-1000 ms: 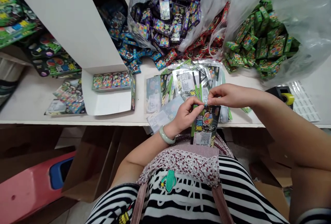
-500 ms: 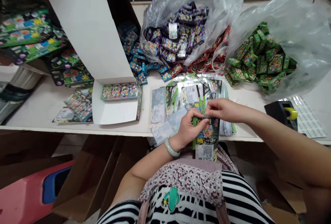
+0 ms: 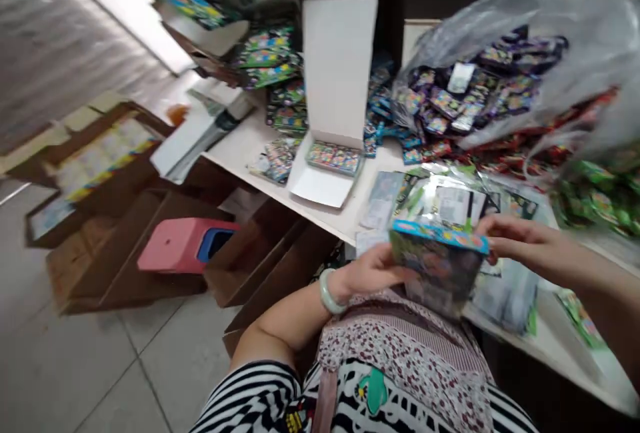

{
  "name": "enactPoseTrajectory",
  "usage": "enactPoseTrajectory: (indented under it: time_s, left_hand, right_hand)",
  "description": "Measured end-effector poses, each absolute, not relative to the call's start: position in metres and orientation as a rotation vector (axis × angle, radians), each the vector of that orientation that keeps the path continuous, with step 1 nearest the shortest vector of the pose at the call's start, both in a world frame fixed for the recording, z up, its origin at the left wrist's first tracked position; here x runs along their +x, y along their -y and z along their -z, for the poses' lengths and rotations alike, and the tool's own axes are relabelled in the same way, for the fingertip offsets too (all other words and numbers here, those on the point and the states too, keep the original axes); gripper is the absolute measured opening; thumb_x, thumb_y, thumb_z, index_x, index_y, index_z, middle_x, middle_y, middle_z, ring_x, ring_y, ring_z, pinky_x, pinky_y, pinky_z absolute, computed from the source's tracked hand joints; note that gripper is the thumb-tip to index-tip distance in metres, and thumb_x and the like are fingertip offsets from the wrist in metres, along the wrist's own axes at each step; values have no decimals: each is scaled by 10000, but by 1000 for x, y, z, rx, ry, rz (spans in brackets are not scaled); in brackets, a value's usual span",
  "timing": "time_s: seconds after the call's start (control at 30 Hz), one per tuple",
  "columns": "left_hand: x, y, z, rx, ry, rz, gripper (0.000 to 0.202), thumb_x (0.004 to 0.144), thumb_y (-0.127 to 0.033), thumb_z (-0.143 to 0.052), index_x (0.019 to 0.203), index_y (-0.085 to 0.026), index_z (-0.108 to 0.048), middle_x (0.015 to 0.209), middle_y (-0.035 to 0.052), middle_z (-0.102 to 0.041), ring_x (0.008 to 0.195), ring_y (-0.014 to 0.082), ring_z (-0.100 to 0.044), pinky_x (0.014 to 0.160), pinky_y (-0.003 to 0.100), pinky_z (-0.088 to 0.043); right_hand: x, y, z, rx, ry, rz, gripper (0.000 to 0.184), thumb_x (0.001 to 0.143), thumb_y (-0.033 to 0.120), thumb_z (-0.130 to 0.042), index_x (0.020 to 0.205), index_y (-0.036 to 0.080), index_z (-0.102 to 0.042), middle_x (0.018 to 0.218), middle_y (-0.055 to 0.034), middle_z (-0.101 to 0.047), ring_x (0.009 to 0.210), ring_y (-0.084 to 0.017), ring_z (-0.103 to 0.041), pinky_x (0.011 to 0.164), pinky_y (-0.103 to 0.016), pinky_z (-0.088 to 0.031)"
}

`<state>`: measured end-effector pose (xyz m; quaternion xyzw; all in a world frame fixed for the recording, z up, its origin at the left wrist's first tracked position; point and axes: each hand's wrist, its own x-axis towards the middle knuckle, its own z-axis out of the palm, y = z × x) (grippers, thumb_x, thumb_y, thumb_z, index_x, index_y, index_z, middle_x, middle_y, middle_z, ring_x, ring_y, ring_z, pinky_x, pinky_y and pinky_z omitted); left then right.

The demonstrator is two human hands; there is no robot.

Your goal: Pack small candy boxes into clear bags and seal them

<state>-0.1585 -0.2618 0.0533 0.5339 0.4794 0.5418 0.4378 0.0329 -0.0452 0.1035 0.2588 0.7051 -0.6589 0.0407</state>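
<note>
Here, a dark printed pouch (image 3: 443, 276) is held up before the apron (image 3: 405, 346), to the right of the open white box (image 3: 340, 66) and nearer the body than it. Its left side is gripped in the left hand (image 3: 373, 272), thumb laid across the front face, fingers largely hidden. At the right end of its blue upper band (image 3: 440, 236), the fingers of the right hand (image 3: 523, 240) are bent and set close together; whether the corner is pinched or only touched cannot be told through the blur. Main relation noted: the band is aligned crosswise, its length run from left hand to right and tipped slightly down to the right, so that the pouch is placed between the two. Of the hands, the left is set nearer the box. The long axis of the pouch itself cannot be judged, the lower edge being smeared. Flat pouches (image 3: 420, 203) are spread on the surface (image 3: 235, 146), right of the box; purple packets (image 3: 445, 103) in a clear bag (image 3: 590, 23) are seen right of the box too, beyond the spread.
</note>
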Motion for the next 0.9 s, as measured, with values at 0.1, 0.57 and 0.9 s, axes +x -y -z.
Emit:
enactPoseTrajectory:
  time_s: [0.1, 0.57, 0.9]
  left_hand:
    - [-230, 260, -85, 1361, -1833, -1743, 361, 930, -554, -581, 1050, -224, -665, 1042, 71, -727, 1032, 243, -699, 939, 425, -590]
    - [-416, 213, 0, 1686, -2465, -818, 336, 893, -109, -427, 1178, -42, -591, 1359, 192, -602, 1391, 272, -457, 1221, 547, -202]
    - [-387, 215, 0, 1801, -2294, -902, 606, 868, -354, -612, 1413, -130, -472, 1528, 199, -426, 1492, 347, -281, 1241, 541, -136]
  right_hand:
    - [35, 34, -106, 920, -2425, 1907, 413, 676, 728, -709, 789, 333, -675, 721, -96, -604, 673, -233, -573, 653, -427, -500]
    - [43, 65, -34, 1005, -2469, 1722, 205, 686, 683, -623, 752, 495, -672, 845, -151, -690, 832, -395, -674, 774, -556, -539]
    - [26, 87, -26, 827, -2763, 1246, 274, 919, 459, -499, 962, 259, -681, 1000, -105, -744, 954, -296, -701, 881, -483, -553]
